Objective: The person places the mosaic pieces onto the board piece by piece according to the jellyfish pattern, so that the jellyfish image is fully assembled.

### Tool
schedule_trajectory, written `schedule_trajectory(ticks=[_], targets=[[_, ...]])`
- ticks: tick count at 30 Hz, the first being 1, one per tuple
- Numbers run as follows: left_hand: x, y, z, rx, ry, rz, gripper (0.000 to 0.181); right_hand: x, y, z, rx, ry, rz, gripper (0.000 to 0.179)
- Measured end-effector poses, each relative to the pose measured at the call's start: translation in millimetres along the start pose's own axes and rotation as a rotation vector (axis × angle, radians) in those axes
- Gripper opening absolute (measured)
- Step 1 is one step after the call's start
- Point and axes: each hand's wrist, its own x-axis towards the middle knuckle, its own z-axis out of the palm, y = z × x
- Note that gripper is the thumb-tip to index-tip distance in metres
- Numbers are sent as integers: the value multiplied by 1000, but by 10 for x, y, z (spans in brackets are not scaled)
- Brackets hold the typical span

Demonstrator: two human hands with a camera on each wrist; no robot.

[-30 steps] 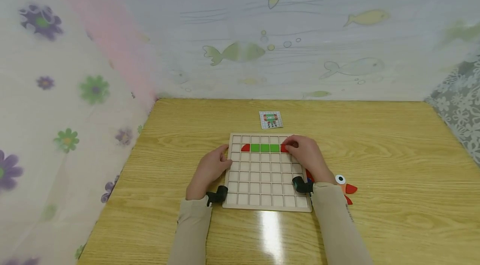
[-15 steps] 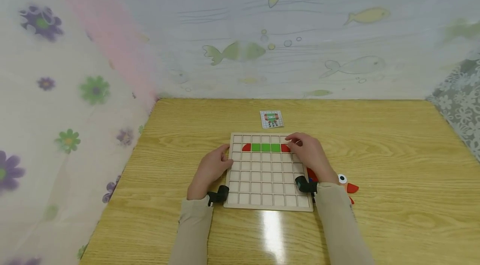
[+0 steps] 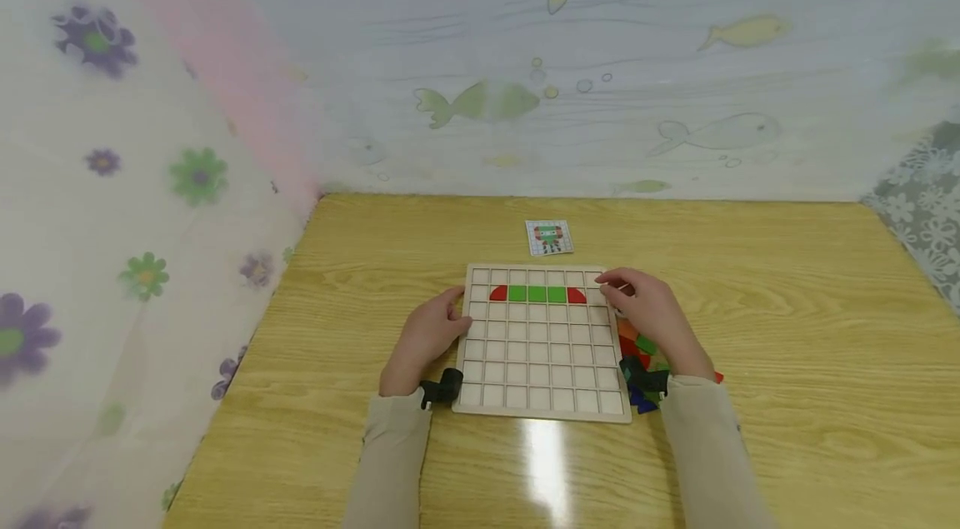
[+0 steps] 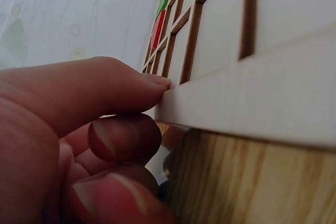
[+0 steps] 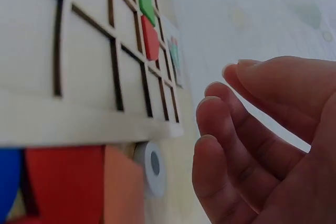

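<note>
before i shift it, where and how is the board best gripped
Probably by its opposite side rims, one hand coming from each side: the board lies flat, with a plain border outside the grid. The left hand holds the left rim. Loose pieces crowd the right rim's nearer stretch, so the right hand would do better at the far right corner.
</note>
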Motion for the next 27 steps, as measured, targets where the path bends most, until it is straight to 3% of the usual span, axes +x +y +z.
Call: schedule_trajectory(ticks=[15,27], targets=[[-34,-23,13,22,4,12,54,-278,296,-76,-125,-17,57,26],[8,-10,8,15,8,34,54,-246,331,-159,-169,-123,30,42]])
